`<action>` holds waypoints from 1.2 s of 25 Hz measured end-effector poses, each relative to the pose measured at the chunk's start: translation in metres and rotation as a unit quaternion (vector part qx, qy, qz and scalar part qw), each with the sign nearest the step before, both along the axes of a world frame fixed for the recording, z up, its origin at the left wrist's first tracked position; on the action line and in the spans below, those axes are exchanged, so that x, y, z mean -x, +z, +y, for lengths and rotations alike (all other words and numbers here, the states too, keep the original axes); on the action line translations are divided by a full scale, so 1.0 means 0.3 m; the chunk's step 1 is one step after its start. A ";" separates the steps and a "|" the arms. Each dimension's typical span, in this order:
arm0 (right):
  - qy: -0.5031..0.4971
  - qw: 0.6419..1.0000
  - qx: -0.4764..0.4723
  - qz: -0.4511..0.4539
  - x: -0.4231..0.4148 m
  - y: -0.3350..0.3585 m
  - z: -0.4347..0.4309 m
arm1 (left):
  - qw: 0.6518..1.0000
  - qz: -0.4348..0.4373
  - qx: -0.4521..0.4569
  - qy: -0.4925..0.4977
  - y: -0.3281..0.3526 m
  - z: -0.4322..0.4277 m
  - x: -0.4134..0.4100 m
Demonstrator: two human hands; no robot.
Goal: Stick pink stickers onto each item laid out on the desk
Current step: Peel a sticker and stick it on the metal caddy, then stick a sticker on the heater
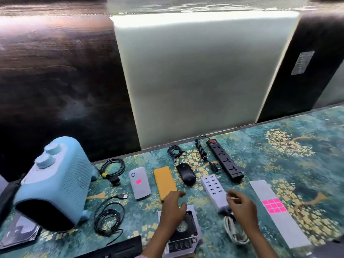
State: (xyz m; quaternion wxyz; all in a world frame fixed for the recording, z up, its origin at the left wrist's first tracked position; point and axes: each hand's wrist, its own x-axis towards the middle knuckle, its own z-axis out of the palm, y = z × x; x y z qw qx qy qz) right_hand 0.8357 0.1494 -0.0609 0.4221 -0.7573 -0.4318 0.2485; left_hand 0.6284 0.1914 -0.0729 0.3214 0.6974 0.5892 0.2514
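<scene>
A grey backing strip (260, 189) at the right carries a block of pink stickers (275, 205). One pink sticker (138, 181) sits on the white power bank (140, 189). Beside it lie a yellow case (164, 180), a black mouse (186, 174), a white multi-port charger (214, 189) and a black power strip (225, 161). My left hand (173, 209) hovers with relaxed fingers over the yellow case's near end and a metal drive caddy (188, 237). My right hand (242, 207) is over the charger's near end, fingertips drawn together; blur hides whether they pinch anything.
A light blue heater (55, 183) stands at the left, with a hard drive (20, 229) in front of it. Black coiled cables (113, 168) (108, 216) (175, 151) lie on the patterned teal desk cover (297, 164). A white cable (234, 233) trails from the charger. A wall panel closes the back.
</scene>
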 end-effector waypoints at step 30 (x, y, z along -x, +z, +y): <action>0.149 0.984 -0.093 0.029 -0.508 0.085 0.072 | 0.869 -0.373 0.320 0.058 0.100 0.093 -0.716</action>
